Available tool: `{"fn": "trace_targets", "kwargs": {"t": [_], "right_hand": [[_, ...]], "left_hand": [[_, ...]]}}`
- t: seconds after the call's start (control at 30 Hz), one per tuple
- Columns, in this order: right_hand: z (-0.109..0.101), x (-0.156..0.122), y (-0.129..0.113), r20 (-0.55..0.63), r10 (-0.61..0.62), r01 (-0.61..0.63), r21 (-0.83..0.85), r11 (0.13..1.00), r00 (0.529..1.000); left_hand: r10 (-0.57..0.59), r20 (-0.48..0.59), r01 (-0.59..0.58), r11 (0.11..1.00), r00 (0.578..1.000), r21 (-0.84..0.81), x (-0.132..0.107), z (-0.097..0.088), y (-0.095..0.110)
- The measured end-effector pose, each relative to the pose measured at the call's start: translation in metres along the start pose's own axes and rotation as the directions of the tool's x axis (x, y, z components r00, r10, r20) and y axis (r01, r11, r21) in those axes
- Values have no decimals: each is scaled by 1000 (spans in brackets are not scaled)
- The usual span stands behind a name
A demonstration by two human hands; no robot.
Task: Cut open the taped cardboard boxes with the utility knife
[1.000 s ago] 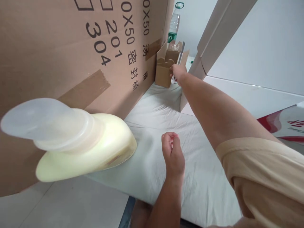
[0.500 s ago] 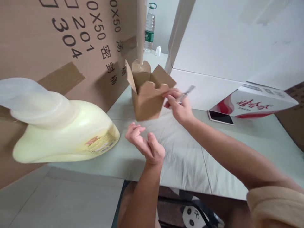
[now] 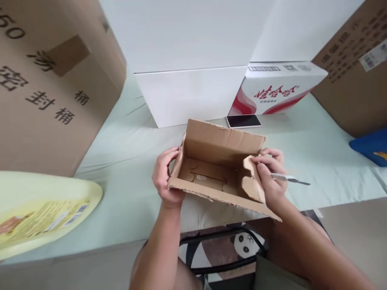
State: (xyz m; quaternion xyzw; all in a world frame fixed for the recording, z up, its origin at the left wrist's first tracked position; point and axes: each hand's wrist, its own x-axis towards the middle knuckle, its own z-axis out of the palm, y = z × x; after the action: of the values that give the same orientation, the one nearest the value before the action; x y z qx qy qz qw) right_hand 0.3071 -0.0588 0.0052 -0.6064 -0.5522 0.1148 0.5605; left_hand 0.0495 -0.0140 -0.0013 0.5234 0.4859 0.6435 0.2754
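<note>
A small open brown cardboard box (image 3: 222,149) is held over the near edge of the pale green cloth-covered table (image 3: 130,169), its mouth tilted toward me and its inside empty. My left hand (image 3: 165,177) grips the box's left wall, fingers curled round the edge. My right hand (image 3: 270,177) holds the right flap and also pinches a thin metal blade (image 3: 292,179) that points to the right.
A large brown carton (image 3: 51,84) stands at the left and a pale yellow plastic jug (image 3: 39,213) lies near the left edge. A white box (image 3: 193,92), a red-and-white carton (image 3: 278,88) and a phone (image 3: 243,121) lie behind. Another brown carton (image 3: 353,60) and a blue item (image 3: 370,147) are at the right.
My right hand brought the small box from the far corner toward me. My left hand opened and took hold of its left side. The view swung to the right.
</note>
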Motion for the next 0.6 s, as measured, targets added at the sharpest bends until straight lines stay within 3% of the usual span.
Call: {"fn": "trace_targets", "kwargs": {"t": [0.1, 0.2, 0.27, 0.4, 0.6], "right_hand": [[-1, -4, 13, 26, 31, -32, 46, 998, 999], [-5, -3, 22, 120, 95, -121, 227, 966, 988], [-9, 0, 26, 207, 103, -161, 282, 946, 973], [-20, 5, 31, 323, 82, -162, 227, 960, 943], [-22, 0, 38, 299, 20, -117, 312, 943, 954]], "left_hand": [[237, -45, -235, 971, 970, 52, 2, 13, -2], [337, -28, -330, 933, 941, 144, 8, 20, -9], [348, -19, -339, 922, 937, 188, 11, 23, -12], [294, -3, -290, 944, 956, 160, 10, 23, -13], [240, -3, -238, 963, 971, 127, 10, 23, -15]]}}
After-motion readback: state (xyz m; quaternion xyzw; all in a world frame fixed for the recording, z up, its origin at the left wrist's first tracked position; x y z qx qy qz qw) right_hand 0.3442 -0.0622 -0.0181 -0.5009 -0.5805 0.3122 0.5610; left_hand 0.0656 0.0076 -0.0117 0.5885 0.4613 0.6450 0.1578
